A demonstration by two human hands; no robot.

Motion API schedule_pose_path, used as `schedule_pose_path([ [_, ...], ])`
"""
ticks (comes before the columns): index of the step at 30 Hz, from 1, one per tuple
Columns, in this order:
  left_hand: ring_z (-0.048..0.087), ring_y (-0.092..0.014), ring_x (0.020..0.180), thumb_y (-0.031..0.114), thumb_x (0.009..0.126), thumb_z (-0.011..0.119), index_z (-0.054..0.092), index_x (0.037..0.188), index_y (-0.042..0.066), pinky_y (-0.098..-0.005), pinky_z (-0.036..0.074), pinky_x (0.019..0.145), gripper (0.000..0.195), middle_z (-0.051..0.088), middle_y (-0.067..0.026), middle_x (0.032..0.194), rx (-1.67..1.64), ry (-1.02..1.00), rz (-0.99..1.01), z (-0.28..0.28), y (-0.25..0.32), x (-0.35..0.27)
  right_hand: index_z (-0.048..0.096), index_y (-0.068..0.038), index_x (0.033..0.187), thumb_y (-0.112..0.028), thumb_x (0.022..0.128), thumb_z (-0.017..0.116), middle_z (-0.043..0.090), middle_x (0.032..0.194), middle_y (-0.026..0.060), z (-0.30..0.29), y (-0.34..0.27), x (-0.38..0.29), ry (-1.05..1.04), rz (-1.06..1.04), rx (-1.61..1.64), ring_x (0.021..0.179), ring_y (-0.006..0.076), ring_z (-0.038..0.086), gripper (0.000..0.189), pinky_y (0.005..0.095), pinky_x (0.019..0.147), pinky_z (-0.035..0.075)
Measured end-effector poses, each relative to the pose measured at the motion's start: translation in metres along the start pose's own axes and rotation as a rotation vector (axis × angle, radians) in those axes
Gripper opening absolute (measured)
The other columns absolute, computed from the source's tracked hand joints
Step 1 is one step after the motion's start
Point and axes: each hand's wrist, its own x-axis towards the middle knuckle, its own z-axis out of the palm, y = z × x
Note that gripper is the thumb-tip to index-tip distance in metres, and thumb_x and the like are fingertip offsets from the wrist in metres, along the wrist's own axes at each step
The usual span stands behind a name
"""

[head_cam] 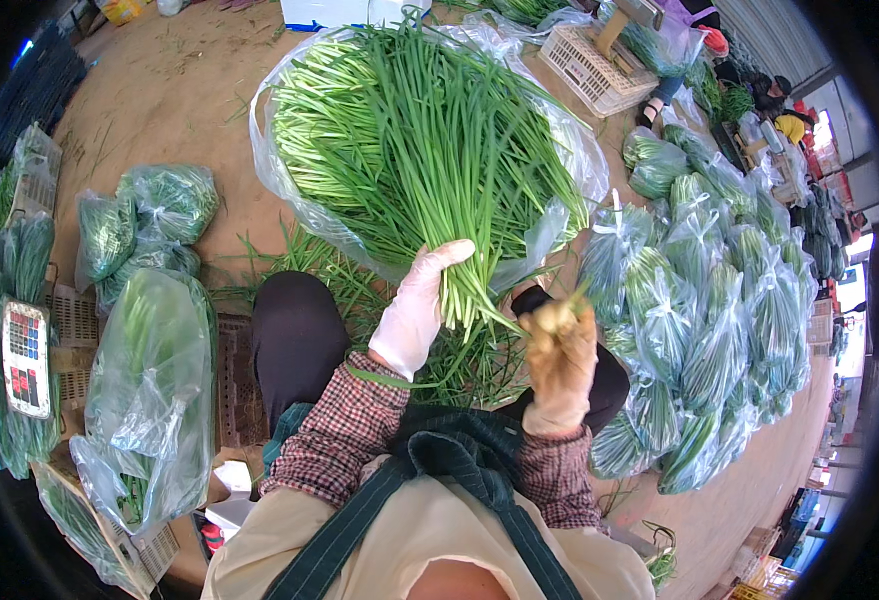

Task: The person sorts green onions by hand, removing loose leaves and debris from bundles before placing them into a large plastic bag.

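Note:
My left hand, in a thin pale glove, is closed around the pale lower stalks of a bunch of long green leafy stems, which look like garlic chives. The bunch fans away from me over a larger heap of the same greens in an open clear plastic bag. My right hand, in a stained glove, is at the right of the stalk ends, its fingers bent and blurred; whether it pinches a stem cannot be told. One leaf lies across my left wrist.
Loose leaves litter the ground between my knees. Tied bags of greens are piled at right, more bags stand at left beside a keypad scale. A plastic crate sits at upper right, where a person's foot shows.

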Motion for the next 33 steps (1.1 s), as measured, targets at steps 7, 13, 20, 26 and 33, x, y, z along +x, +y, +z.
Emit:
schedule_pose_path([
  [7,0.062,-0.022,0.087,0.022,0.082,0.065,0.053,0.119,-0.001,-0.0449,0.051,0.092,0.045,0.063,-0.0090,0.101,-0.164,-0.132,0.098,0.007,0.015,0.008,0.036,-0.007,0.140,-0.015,0.076,0.075,0.052,0.127,0.0159,-0.073,-0.017,-0.031,0.141,0.116,-1.263,0.102,0.0214,0.057,0.075,0.0356,0.087,0.047],
  [13,0.063,-0.022,0.094,0.020,0.082,0.063,0.042,0.134,-0.001,-0.0492,0.043,0.102,0.059,0.062,-0.0088,0.109,-0.236,-0.140,0.110,0.021,0.006,0.000,0.038,0.000,0.136,-0.013,0.086,0.060,0.060,0.113,0.0153,0.017,0.041,0.002,-0.086,0.450,-0.528,0.076,0.0127,0.061,0.056,0.0211,0.058,0.048],
  [20,0.064,-0.016,0.091,0.028,0.084,0.060,0.054,0.119,0.003,-0.0526,0.038,0.104,0.044,0.066,-0.0055,0.100,-0.247,-0.172,0.259,0.004,0.011,-0.001,0.053,0.005,0.115,-0.027,0.093,0.055,0.060,0.064,0.0050,-0.039,-0.057,-0.022,-0.052,-0.115,-0.323,0.047,0.0080,0.047,0.038,0.0234,0.042,0.038],
  [26,0.061,-0.025,0.104,0.031,0.083,0.061,0.052,0.124,0.000,-0.0524,0.036,0.106,0.053,0.059,-0.0112,0.122,-0.292,-0.255,0.226,0.003,0.007,0.001,0.059,0.003,0.114,-0.041,0.090,0.057,0.067,0.084,0.0150,-0.003,-0.020,-0.005,0.039,0.572,-0.833,0.078,0.0142,0.065,0.050,0.0267,0.069,0.051],
  [33,0.063,-0.020,0.099,0.035,0.084,0.058,0.038,0.138,0.002,-0.0526,0.035,0.106,0.067,0.057,-0.0148,0.125,-0.296,-0.362,0.253,-0.017,0.011,0.014,0.061,0.002,0.096,-0.035,0.091,0.049,0.068,0.082,0.0127,0.018,-0.020,-0.013,-0.102,0.019,-0.527,0.046,0.0089,0.042,0.039,0.0220,0.045,0.035],
])
